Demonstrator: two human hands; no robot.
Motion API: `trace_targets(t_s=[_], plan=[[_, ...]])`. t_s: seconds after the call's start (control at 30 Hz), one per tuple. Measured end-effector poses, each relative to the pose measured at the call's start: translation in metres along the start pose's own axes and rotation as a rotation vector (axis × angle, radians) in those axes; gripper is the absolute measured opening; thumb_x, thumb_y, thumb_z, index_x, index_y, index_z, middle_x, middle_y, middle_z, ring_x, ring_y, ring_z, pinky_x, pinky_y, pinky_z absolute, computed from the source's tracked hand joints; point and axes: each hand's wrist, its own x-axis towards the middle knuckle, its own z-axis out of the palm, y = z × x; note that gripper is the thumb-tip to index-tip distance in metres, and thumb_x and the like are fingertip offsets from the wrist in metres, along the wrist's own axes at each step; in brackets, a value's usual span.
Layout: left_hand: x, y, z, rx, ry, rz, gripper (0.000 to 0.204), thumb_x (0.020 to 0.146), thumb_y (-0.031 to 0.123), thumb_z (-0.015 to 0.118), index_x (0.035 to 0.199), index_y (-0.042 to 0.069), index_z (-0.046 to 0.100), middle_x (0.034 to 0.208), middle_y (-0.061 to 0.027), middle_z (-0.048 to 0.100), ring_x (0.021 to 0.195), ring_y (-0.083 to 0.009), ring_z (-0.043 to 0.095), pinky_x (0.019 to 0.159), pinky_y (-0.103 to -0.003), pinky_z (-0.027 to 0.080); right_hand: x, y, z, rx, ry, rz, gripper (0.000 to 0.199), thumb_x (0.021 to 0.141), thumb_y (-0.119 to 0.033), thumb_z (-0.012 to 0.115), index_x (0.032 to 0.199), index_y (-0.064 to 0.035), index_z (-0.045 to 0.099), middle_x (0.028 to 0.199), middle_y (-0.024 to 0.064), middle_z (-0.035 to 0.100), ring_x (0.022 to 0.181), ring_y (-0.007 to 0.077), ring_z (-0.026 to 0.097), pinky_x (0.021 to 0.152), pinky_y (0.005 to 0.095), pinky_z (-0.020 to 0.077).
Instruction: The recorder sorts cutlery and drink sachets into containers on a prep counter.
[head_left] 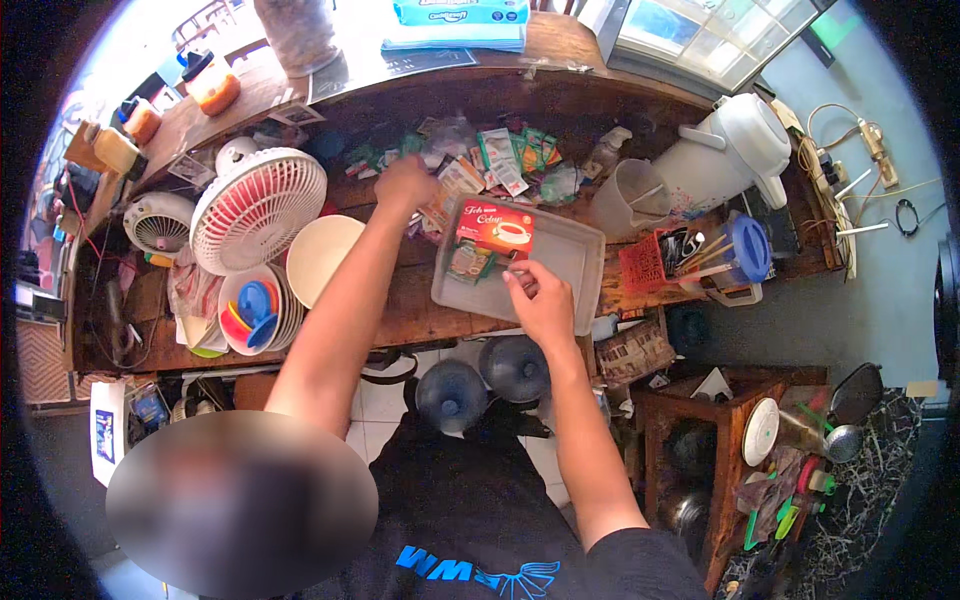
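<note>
My left hand (408, 185) reaches to the back of the wooden counter, over a loose heap of sachets (502, 160). Its fingers are curled closed; whatever is in them is too small or hidden to make out. A shallow translucent plastic tray (568, 262) lies in front of the heap. Inside it are a red tea box (497, 228) and some green sachets (468, 262), lying against the box's lower left. Over the tray's near part, my right hand (543, 305) has thumb and fingers pinched together beside the sachets. I cannot make out what the pinch holds.
A white fan (258, 212), a cream bowl (325, 258) and stacked bowls (287, 318) stand left. Right of the tray are a clear pitcher (632, 198), a white thermos jug (735, 150), a red basket (643, 267) and a blue-lidded container (748, 250). Water bottles (452, 395) stand below.
</note>
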Motion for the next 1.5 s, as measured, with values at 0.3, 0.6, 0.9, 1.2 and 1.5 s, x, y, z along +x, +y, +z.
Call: trace_targets(t_s=[0.3, 0.6, 0.9, 1.2, 1.5], plan=[[0.016, -0.015, 0.025, 0.409, -0.313, 0.113, 0.057, 0.076, 0.042, 0.081, 0.122, 0.01, 0.069, 0.122, -0.0158, 0.071, 0.113, -0.0331, 0.069, 0.093, -0.047, 0.056, -0.005, 0.002, -0.032, 0.139, 0.008, 0.083, 0.017, 0.092, -0.02, 0.073, 0.1, -0.006, 0.073, 0.079, 0.0081, 0.072, 0.07, 0.0153, 0.069, 0.065, 0.0312, 0.0532], [-0.039, -0.017, -0.055, -0.641, -0.273, 0.195, 0.039, 0.091, 0.028, 0.073, 0.121, 0.002, 0.067, 0.112, -0.0123, 0.074, 0.102, -0.0223, 0.071, 0.088, -0.038, 0.055, 0.031, -0.028, 0.002, 0.543, -0.016, 0.104, 0.03, 0.098, -0.024, 0.07, 0.118, -0.0023, 0.067, 0.102, 0.0038, 0.072, 0.089, 0.0114, 0.068, 0.076, 0.0267, 0.0547], [-0.134, -0.01, -0.03, -1.107, -0.609, 0.035, 0.043, 0.093, 0.021, 0.075, 0.131, 0.005, 0.06, 0.12, -0.0055, 0.07, 0.104, -0.013, 0.067, 0.094, -0.032, 0.053, 0.02, -0.043, 0.013, 1.293, -0.29, 0.23, 0.037, 0.101, -0.021, 0.064, 0.132, -0.0015, 0.058, 0.124, 0.0061, 0.066, 0.11, 0.0159, 0.065, 0.094, 0.0321, 0.053], [-0.144, -0.023, -0.006, -0.796, -0.186, 0.287, 0.05, 0.083, 0.003, 0.075, 0.129, 0.004, 0.055, 0.115, -0.0145, 0.07, 0.109, -0.0262, 0.068, 0.094, -0.036, 0.052, -0.009, 0.026, -0.009, 0.829, 0.039, 0.202, 0.023, 0.097, -0.012, 0.069, 0.118, -0.0055, 0.062, 0.104, 0.0015, 0.07, 0.092, 0.0106, 0.067, 0.076, 0.0286, 0.0573], [-0.142, -0.016, 0.008, -0.502, -0.223, 0.559, 0.026, 0.083, 0.002, 0.071, 0.105, 0.003, 0.058, 0.094, -0.0142, 0.07, 0.091, -0.025, 0.07, 0.079, -0.037, 0.053, -0.02, 0.046, -0.006, 0.619, 0.064, 0.137, 0.018, 0.094, -0.014, 0.072, 0.105, -0.002, 0.066, 0.095, 0.0022, 0.07, 0.086, 0.0084, 0.062, 0.075, 0.0266, 0.0514]])
